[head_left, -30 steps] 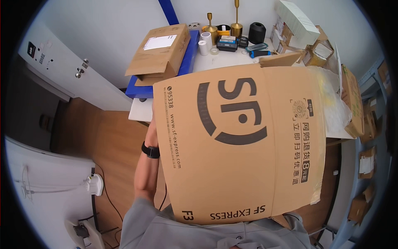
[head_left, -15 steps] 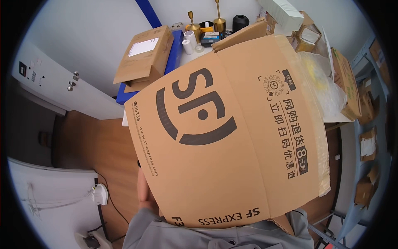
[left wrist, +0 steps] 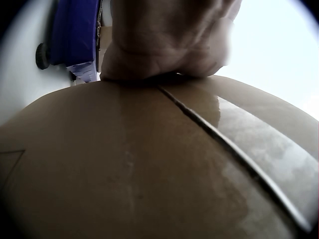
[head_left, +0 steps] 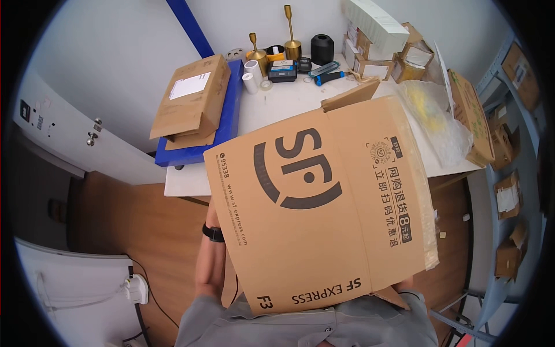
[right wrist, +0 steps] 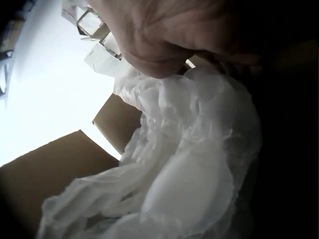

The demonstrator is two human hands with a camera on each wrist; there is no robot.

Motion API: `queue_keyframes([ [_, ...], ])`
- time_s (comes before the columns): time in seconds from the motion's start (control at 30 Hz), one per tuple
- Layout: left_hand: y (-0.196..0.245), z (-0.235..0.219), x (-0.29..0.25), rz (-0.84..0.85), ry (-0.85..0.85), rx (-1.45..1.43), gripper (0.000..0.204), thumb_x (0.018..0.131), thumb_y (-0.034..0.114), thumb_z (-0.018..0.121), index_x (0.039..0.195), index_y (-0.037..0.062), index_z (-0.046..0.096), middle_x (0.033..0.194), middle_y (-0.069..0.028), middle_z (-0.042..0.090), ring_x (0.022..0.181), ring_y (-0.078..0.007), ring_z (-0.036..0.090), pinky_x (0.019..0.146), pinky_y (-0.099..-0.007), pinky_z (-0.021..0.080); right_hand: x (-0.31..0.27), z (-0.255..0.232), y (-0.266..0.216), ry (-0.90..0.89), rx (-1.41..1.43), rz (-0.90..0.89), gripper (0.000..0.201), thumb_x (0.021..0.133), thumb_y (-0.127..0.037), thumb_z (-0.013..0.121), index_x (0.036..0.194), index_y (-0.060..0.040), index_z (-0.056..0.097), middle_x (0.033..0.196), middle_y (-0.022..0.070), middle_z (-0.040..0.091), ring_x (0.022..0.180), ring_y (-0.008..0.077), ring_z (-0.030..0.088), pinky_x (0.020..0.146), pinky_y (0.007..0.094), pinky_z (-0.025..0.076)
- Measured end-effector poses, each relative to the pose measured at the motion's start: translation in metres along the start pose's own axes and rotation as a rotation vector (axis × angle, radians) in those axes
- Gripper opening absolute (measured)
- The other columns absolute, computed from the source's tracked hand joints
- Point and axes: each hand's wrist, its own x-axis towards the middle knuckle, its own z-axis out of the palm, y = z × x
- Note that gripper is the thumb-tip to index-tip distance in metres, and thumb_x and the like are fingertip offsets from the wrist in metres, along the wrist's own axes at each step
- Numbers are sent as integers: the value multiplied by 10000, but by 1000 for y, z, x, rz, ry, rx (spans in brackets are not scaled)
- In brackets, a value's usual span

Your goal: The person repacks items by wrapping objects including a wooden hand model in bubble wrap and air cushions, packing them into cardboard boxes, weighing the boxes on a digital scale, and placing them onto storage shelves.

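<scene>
A large SF Express cardboard box (head_left: 300, 231) lies tilted on its side before the person's torso and hides both hands in the head view. In the left wrist view, the left hand (left wrist: 167, 40) presses its palm against the box's taped face, beside the seam; its fingers are hidden. The right hand (right wrist: 169, 30) is at the box's open side, its fingers curled over clear air-cushion wrap (right wrist: 184, 194). That wrap bulges out below the hand, past the brown box flaps (right wrist: 65, 169).
The white table (head_left: 272, 115) holds a smaller carton (head_left: 191, 98) on a blue box (head_left: 231, 104). Brass candle holders (head_left: 293, 49), a black device (head_left: 282, 71) and white rolls (head_left: 250, 82) stand behind. Small cartons (head_left: 416, 58) and plastic wrap (head_left: 439, 124) lie right, near a shelf (head_left: 491, 231).
The box first swung left and tilted, then moved back toward the right and lower in the head view. More of the tabletop and the left wristband show now.
</scene>
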Motion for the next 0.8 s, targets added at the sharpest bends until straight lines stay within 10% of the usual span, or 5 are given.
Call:
queue_keyframes([
  [0.47, 9, -11, -7, 63, 46, -83, 294, 1084, 307, 508, 1062, 38, 625, 933, -20, 676, 754, -78, 654, 596, -232, 553, 39, 6, -14, -110, -35, 6, 390, 988, -151, 667, 1345, -4, 616, 1193, 52, 712, 1023, 123, 643, 920, 308, 530],
  [0.8, 44, 61, -6, -146, 333, -85, 398, 1096, 437, 424, 1042, 83, 600, 855, 1, 642, 690, -98, 639, 578, -232, 536, 61, 7, -27, -149, -57, -15, 383, 990, -151, 663, 1340, -2, 620, 1190, 52, 712, 1022, 120, 641, 918, 306, 530],
])
